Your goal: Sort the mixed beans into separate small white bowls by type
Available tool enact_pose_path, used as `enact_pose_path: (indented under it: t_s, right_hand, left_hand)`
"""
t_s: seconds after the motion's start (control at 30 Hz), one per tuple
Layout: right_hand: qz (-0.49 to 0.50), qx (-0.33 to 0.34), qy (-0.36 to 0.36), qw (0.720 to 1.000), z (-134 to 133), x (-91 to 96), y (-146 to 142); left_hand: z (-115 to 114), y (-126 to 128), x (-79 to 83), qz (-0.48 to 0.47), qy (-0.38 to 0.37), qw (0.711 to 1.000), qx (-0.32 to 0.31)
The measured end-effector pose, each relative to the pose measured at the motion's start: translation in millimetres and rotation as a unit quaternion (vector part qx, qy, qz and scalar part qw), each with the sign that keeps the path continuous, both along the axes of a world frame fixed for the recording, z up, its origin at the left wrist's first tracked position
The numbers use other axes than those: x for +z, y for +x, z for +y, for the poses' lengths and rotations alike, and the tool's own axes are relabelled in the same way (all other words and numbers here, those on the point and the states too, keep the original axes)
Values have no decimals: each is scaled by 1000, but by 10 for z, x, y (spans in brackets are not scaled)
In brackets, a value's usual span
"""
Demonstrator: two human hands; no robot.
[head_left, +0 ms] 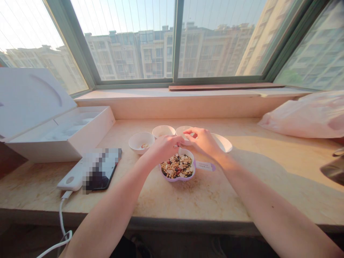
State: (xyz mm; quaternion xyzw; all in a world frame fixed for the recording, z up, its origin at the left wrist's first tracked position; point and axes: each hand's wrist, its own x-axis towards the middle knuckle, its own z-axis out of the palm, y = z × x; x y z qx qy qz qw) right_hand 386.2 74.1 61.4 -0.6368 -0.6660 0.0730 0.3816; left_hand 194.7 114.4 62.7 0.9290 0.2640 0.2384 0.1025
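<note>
Left hand (168, 144) at far rim of purple bowl (176, 179), right hand (202, 139) beyond bowl; both loosely curled, grip unclear. 4 white bowls (136, 144) behind it.

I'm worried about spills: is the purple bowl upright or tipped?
Upright: the purple bowl sits on the counter with its open side up, and the beans and nuts lie inside its rim.

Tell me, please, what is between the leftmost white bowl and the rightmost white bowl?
In the head view, a second white bowl and a third bowl stand between them, slightly farther back; the right hand partly hides the latter.
</note>
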Motion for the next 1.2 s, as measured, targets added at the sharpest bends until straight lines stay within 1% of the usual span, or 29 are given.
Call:
enact_pose_path:
  t_s: [0.07,0.1,0.17,0.23,0.47,0.53,0.57,0.67,0.73,0.83,0.93,1.1,1.2]
  right_hand:
    - [77,47,-48,995,-42,50,-38]
    - [117,77,-80,987,-61,69,-54]
    - [190,135,-138,963,-90,88,-76]
    - [236,170,-169,942,-105,85,-83]
    - [275,173,-192,926,-83,5,-60]
    - [281,175,-187,925,-69,-4,-60]
    - [276,166,-182,929,-59,-8,-61]
    - [255,88,-139,953,-5,-35,-53]
    - [243,39,-87,965,47,-71,-30]
    - [204,13,-21,979,118,-124,32]
    - [160,-1,17,987,151,-146,90]
    - [120,-17,29,992,149,-139,116]
    - [94,-19,35,995,144,-136,118]
  left_hand:
    - [47,0,-22,-53,20,998,9]
    - [69,2,-34,-75,26,997,9]
    - [100,9,-56,-100,33,994,7]
    - [107,17,-67,-107,33,994,7]
    - [31,38,-45,-89,23,996,4]
    - [23,42,-44,-85,9,996,13]
    - [23,43,-48,-76,-4,997,23]
    - [31,34,-74,-2,-35,998,56]
    - [44,19,-101,60,-26,996,66]
    - [69,-8,-137,120,-2,991,51]
    - [90,-30,-137,163,-6,986,17]
    - [57,-28,-62,220,-22,975,5]
    - [25,-15,-61,234,-21,972,-6]
